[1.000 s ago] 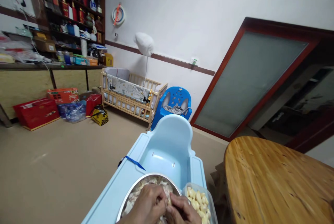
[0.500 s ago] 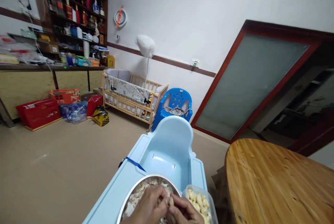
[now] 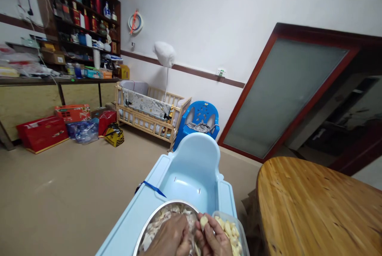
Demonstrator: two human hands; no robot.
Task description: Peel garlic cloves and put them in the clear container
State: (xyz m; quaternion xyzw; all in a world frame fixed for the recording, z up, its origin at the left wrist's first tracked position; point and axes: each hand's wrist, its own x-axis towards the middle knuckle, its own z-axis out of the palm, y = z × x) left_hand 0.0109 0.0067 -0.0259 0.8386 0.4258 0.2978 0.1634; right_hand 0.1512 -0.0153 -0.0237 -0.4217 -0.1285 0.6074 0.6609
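Note:
Between the thumb and fingers of my right hand [image 3: 215,237] is a pale garlic clove [image 3: 203,221], raised over the right edge of the metal bowl [image 3: 158,210]. My left hand [image 3: 170,235] is closed over the middle of that bowl, its fingers curled down; whatever they pinch is hidden. Loose garlic skins [image 3: 152,227] fill the bowl around it. Just right of my right hand stands a clear plastic container [image 3: 243,234] of peeled garlic cloves [image 3: 229,228].
Bowl and container rest on a light blue plastic child's seat [image 3: 195,156]. A wooden table [image 3: 316,204] stands at the right. Farther off are a blue chair [image 3: 203,114], a wooden crib [image 3: 149,122], and bags [image 3: 43,133] on the floor.
My hands were together over the bowl; now they are apart. The right hand has turned and lifted the garlic clove into view, while the left has moved slightly lower.

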